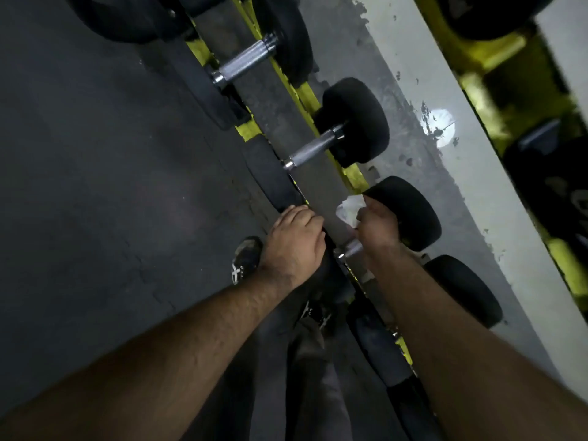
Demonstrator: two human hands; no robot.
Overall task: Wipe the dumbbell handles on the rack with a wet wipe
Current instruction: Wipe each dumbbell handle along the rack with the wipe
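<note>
A head-worn camera looks steeply down at a dim yellow dumbbell rack [307,93] that runs diagonally from 11 o'clock to 5 o'clock. Several black-headed dumbbells lie across it, each long axis pointing from 8 o'clock to 2 o'clock.

The right hand [377,226], just right of centre, has its fingers curled round a crumpled white wet wipe [350,210] and round the handle [350,249] of the nearest dumbbell [410,214]. The hand hides most of that handle; only a short silver stub shows at its 8 o'clock end. The wipe bulges out at 11 o'clock from the fist.

The left hand [294,240], at centre, rests palm down on the dumbbell's near head, fingers together and bent over its edge. How firmly it grips cannot be told. That head is almost wholly covered and lost in shadow.

At 12 o'clock two more dumbbells show bare knurled handles [310,151]. Another dumbbell at 4 o'clock is partly hidden by the right forearm. A shoe [245,259] stands on the dark floor [95,170] at 9 o'clock from the left wrist. An upper shelf at 2 o'clock is blurred and cut off.
</note>
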